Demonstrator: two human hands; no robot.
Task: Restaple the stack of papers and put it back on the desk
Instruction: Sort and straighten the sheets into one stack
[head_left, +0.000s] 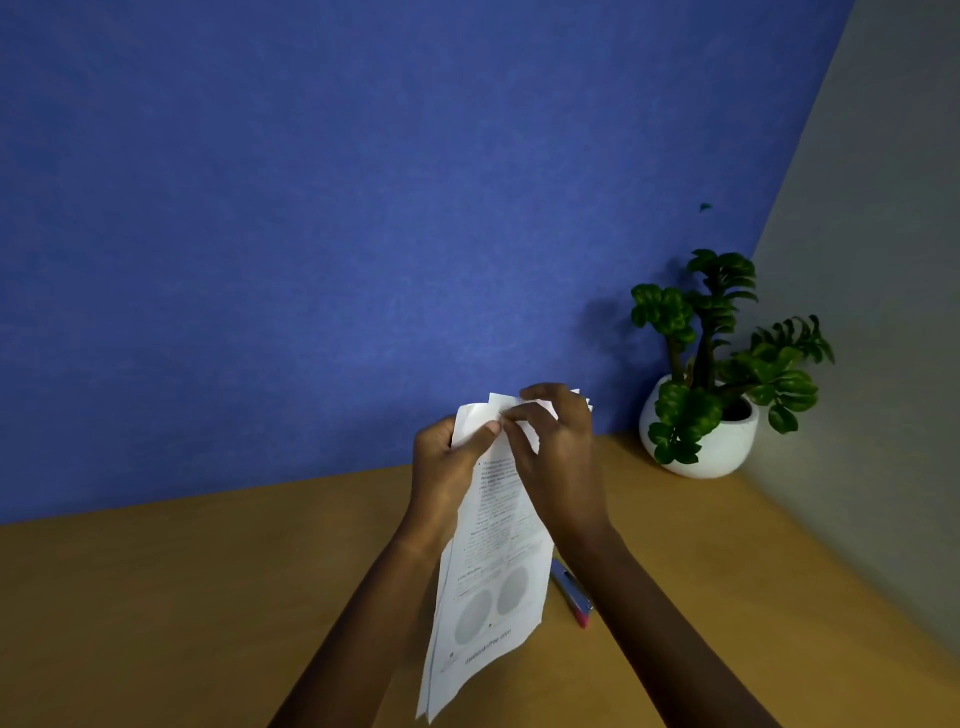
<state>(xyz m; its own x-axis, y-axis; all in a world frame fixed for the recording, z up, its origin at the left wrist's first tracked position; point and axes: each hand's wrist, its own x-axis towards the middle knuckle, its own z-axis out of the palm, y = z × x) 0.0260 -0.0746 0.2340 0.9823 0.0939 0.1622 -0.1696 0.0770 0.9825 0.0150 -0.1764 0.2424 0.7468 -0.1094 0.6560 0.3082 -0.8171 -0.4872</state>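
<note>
We are gripping one stack of papers (493, 561) at center frame, left hand (447, 478) and right hand (558, 462) pinching its top. One stapler (571, 592) is lying on the desk (208, 597) beside it; one potted plant (711, 374) is sitting at right.

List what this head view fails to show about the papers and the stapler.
- Stapler: mostly hidden behind the stack of papers and right forearm.
- Stapled corner: covered by left hand and right hand; staple unseen.
- Printed text: too blurred to read.
- Sheet count: edges merge.

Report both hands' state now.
Left hand: closed on the stack of papers.
Right hand: fingers pinching the stack's top corner.
</note>
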